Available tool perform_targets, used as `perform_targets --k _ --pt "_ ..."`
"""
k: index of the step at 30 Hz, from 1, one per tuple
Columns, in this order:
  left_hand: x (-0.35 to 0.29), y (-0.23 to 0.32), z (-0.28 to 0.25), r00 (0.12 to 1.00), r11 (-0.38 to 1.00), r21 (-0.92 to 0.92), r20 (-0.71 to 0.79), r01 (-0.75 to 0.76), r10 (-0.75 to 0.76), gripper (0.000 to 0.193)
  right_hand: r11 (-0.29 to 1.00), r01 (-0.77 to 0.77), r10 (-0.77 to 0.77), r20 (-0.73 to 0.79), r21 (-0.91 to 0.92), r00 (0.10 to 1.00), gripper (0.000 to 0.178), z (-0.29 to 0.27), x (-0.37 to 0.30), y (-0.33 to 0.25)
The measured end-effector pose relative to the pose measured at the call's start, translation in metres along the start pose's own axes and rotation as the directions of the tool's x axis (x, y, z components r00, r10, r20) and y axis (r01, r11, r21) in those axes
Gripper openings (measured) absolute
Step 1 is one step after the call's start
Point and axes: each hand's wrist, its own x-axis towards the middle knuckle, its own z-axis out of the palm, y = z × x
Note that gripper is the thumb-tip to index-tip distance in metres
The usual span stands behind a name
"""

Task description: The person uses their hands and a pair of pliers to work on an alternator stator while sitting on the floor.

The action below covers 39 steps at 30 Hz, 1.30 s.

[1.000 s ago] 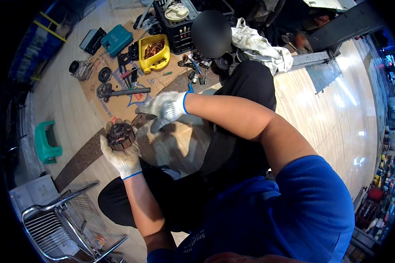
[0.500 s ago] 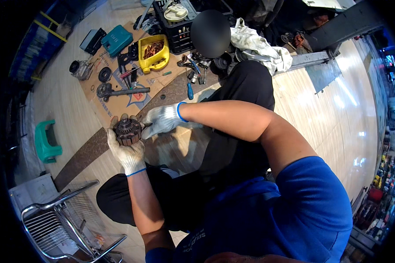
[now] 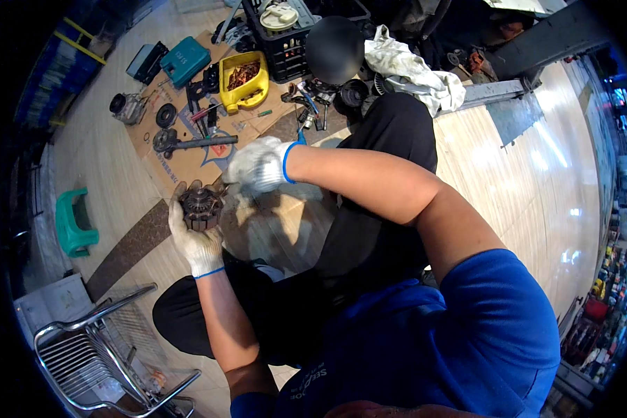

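Note:
My left hand (image 3: 194,240), in a white knit glove with a blue cuff, is wrapped round a dark rotor (image 3: 200,209) with a finned top and a segmented side. It holds the rotor above the floor, between my knees and the cardboard. My right hand (image 3: 261,166), gloved the same way, is closed just beyond and to the right of the rotor. Its fingertips are blurred, and a thin thing seems to stick out from them towards the rotor; I cannot make out what it is.
Cardboard (image 3: 188,161) ahead bears a dark shaft (image 3: 205,144), a black ring (image 3: 165,115), a yellow cut-open jug (image 3: 256,94) of copper-coloured bits and a teal case (image 3: 186,61). A metal housing (image 3: 127,108) lies left. A green stool (image 3: 73,221) and metal chair (image 3: 83,362) stand left.
My right hand has moved up and slightly away from the rotor, now partly covering the blue screwdriver behind it. My left hand has shifted slightly left with the rotor.

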Motion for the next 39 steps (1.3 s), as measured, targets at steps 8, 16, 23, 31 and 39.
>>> perform_targets --k 8,16,23,31,39 --pt "0.01 -0.019 0.009 0.829 0.813 0.575 -0.406 -0.095 0.384 0.049 0.987 -0.041 0.016 -0.158 -0.157 0.987 0.02 0.002 -0.012 -0.02" --pt "0.032 0.003 -0.032 0.855 0.983 -0.078 -0.507 -0.167 0.105 0.046 0.977 0.069 -0.1 -0.148 -0.201 0.984 0.011 0.053 -0.024 -0.041" --pt "0.025 0.042 -0.047 0.86 0.886 -0.41 -0.51 -0.217 -0.026 0.056 0.986 -0.063 0.02 -0.269 -0.152 0.963 0.018 0.043 -0.017 -0.004" --pt "0.006 0.059 -0.028 0.926 0.901 -0.375 -0.371 -0.216 0.067 0.052 0.997 -0.034 0.004 -0.365 -0.076 0.931 0.027 0.036 -0.018 0.017" --pt "0.005 0.065 -0.037 0.93 0.882 -0.431 -0.366 -0.189 0.021 0.056 0.968 -0.145 0.066 -0.352 -0.204 0.934 0.028 0.019 -0.023 0.018"
